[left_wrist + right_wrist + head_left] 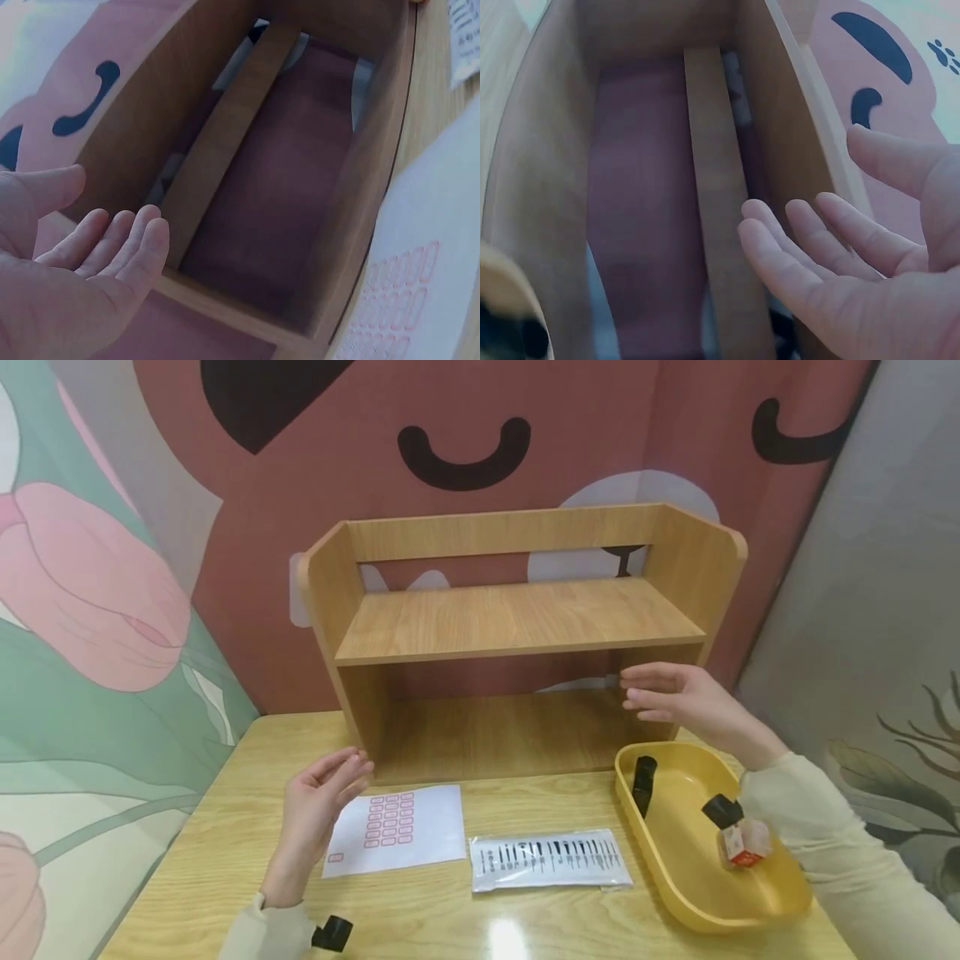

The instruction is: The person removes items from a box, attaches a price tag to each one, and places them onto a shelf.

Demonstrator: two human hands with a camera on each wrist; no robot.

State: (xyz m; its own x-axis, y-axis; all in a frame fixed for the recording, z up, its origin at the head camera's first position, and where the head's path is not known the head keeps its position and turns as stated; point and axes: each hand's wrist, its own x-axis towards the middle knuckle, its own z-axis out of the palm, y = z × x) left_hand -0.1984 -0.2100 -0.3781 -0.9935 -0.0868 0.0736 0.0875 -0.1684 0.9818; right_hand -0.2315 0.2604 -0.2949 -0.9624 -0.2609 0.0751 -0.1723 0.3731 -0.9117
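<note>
A wooden two-tier desktop shelf (pixel 517 614) stands at the back of the table, its boards bare. My left hand (pixel 318 806) is raised in front of its left end, above a white sheet with red-outlined labels (pixel 442 835). In the left wrist view the left hand (pixel 82 292) has loosely bent fingers, thumb apart, and nothing in it. Near the shelf's right side hovers my right hand (pixel 686 697), above the far end of a yellow tray (pixel 648 877). The right wrist view shows the right hand (pixel 855 255) empty too, fingers spread and relaxed.
A clear flat packet (pixel 551 860) printed with black tool shapes lies at the table's front middle. Inside the tray are a black item (pixel 643 785) and a small clear-and-red container (pixel 742 847), partly hidden by the right sleeve. A muralled wall (pixel 465 410) stands behind the shelf.
</note>
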